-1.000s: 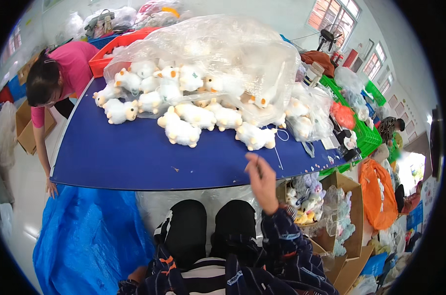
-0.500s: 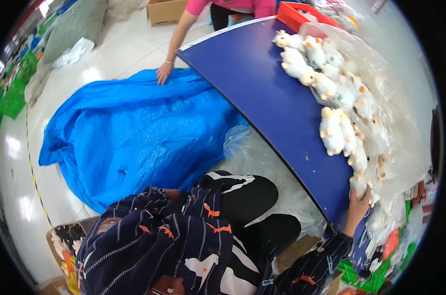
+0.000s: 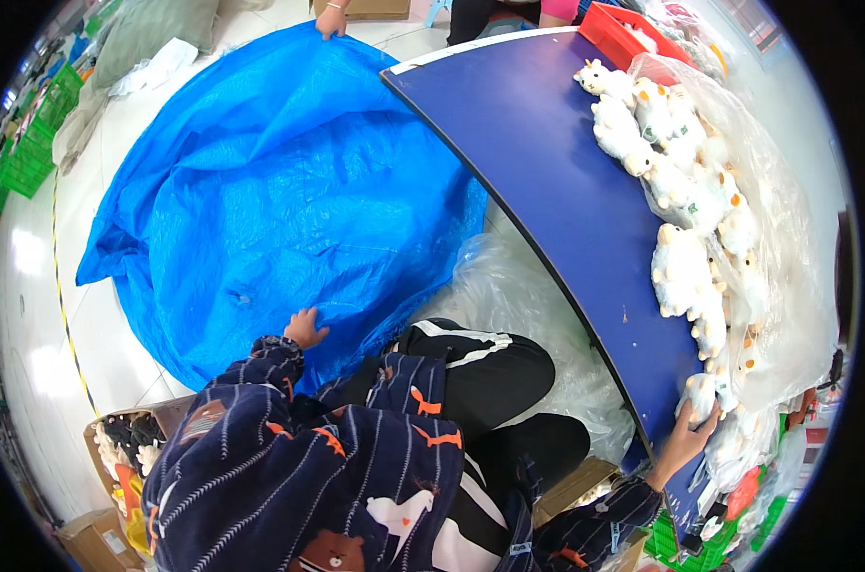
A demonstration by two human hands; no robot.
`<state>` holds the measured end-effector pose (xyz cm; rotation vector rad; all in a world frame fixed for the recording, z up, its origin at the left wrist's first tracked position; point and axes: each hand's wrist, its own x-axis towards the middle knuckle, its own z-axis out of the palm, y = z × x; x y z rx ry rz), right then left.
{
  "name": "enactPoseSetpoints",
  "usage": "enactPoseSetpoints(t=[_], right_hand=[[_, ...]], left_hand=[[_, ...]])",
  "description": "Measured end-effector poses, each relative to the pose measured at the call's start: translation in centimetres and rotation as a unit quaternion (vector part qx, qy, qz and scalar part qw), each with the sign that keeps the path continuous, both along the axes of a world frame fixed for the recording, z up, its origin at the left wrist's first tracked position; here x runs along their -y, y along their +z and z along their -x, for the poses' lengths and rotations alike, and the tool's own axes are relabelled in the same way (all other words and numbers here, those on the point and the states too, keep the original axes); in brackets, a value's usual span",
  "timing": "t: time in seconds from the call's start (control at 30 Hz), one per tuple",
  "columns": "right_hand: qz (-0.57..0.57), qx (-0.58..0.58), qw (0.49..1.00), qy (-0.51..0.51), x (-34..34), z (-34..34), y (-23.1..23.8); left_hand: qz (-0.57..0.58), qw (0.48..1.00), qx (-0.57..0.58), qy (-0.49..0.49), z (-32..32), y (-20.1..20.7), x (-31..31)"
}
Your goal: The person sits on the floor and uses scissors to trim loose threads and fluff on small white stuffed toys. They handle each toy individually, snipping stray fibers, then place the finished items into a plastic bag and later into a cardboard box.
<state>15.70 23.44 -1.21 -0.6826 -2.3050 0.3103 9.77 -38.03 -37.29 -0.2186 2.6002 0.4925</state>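
A large blue tarp sheet [image 3: 289,181] is spread over the floor at left and centre. My left hand [image 3: 306,329] lies on its near part, with the fingers apart and nothing visible in them. At the right end of the blue table, my right hand [image 3: 690,436] is closed around a small white plush toy [image 3: 700,391]. Several more white plush toys with tan patches [image 3: 678,272] lie in a row along the table, partly in and beside a clear plastic bag [image 3: 790,257]. Another person's hand [image 3: 331,21] grips the tarp's far edge.
The blue table [image 3: 537,162] has a dark edge beside my knees. A red crate [image 3: 623,36] stands at its far end. Clear plastic sheeting [image 3: 523,305] lies under the table's edge. An open carton with toys [image 3: 132,448] sits at lower left, and green crates [image 3: 27,157] stand far left.
The other person's hand has moved farther away, pulling the tarp's far edge out so it spreads wider. My left hand has reached forward onto the tarp. My right hand still holds the plush toy.
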Motion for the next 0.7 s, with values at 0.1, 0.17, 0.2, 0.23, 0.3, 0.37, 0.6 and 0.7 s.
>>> enactPoseSetpoints(t=[0.1, 0.17, 0.2, 0.23, 0.3, 0.37, 0.6, 0.7], right_hand=[[0.039, -0.004, 0.999, 0.000, 0.8, 0.1, 0.3], [-0.060, -0.021, 0.998, 0.023, 1.2, 0.2, 0.5], [0.026, -0.035, 0.999, -0.002, 1.4, 0.0, 1.0], [0.112, -0.049, 0.992, -0.027, 1.7, -0.5, 1.5], [0.263, -0.175, 0.949, -0.021, 3.9, -0.5, 1.7], [0.413, -0.232, 0.879, 0.051, 3.6, -2.5, 1.5], [0.715, -0.321, 0.594, 0.180, 12.8, -1.6, -0.7], [0.759, -0.262, 0.557, 0.212, 13.6, -1.6, -2.1]], left_hand=[[-0.045, 0.988, 0.145, -0.029, -2.7, -3.4, -1.3], [-0.051, 0.986, 0.150, -0.060, -3.9, -4.6, -2.9], [-0.054, 0.984, 0.151, -0.075, -4.0, -4.9, -3.6], [-0.059, 0.981, 0.159, -0.097, -3.7, -5.2, -4.1], [-0.068, 0.972, 0.175, -0.140, -1.9, -3.5, -5.2], [-0.116, 0.978, 0.082, -0.152, 0.7, -0.9, -6.5], [-0.558, 0.804, 0.058, -0.199, 8.7, 22.6, -18.0], [-0.623, 0.678, 0.287, -0.265, 7.0, 29.9, -23.9]])
